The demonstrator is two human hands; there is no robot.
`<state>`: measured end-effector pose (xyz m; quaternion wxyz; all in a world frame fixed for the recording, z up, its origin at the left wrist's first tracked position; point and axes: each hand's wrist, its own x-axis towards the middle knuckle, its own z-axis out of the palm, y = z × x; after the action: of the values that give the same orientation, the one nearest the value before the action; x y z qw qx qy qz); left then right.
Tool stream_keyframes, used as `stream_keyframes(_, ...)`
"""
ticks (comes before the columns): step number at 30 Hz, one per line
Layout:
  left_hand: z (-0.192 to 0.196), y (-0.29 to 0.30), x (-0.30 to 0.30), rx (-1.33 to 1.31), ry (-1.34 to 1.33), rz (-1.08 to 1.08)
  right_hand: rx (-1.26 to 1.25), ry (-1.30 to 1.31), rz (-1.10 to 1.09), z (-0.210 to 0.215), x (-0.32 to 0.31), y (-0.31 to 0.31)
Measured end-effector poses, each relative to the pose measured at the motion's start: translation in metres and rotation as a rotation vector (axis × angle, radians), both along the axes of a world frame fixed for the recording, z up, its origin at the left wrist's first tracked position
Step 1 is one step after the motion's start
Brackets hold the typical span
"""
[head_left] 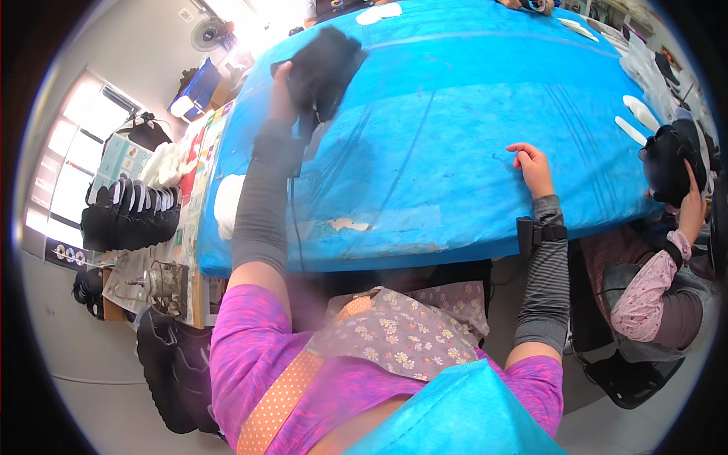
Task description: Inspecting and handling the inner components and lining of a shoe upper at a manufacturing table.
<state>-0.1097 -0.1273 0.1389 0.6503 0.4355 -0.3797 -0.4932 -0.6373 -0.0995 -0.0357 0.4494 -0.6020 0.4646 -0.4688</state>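
Window [72, 152] marks the far-left side of the work area. To its right, a row of black shoes [129, 220] with pale inserts stands on the side surface [191, 235]; a metal fixture [167, 284] sits nearer the person. A blue bin [199, 91] is located farther back. Next is the main surface, with a blue cover [447, 167] spread over it. A white piece [229, 206] lies at the left edge of this cover, partly hidden by the left forearm. The left forearm, in a grey sleeve [262, 205], extends forward over the cover. The left hand [282, 91] grips a black article [326, 68], located over the far left part of the main surface; the thumb side shows at the left edge of the article, and the remaining fingers are hidden. Motion blur obscures its exact form. A dark cable [294, 227] hangs just right of the left forearm. The right hand [533, 168] is positioned over the near right part of the cover, well apart from the article, with its fingers loosely curled and unloaded. A black wrist unit [542, 233] is strapped over the right sleeve. At the far right, a co-worker's hand [691, 205] touches another black article [671, 163], near white insole-shaped pieces [641, 112].
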Motion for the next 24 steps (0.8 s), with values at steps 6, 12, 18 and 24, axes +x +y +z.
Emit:
stream_keyframes(6,-0.028,0.038,0.003,-0.38,0.323,-0.199,0.002,-0.01,0.037,0.002,0.006,-0.006)
stream_keyframes(12,-0.054,0.115,-0.108,-0.158,0.547,-0.341,-0.02,-0.035,0.017,0.006,0.009,-0.001)
stream_keyframes(18,-0.065,0.147,-0.141,-0.045,0.603,-0.397,-0.042,-0.086,0.039,-0.001,0.01,-0.005)
stream_keyframes(24,-0.066,0.15,-0.168,-0.001,0.618,-0.449,0.005,-0.103,0.061,-0.024,0.004,-0.025)
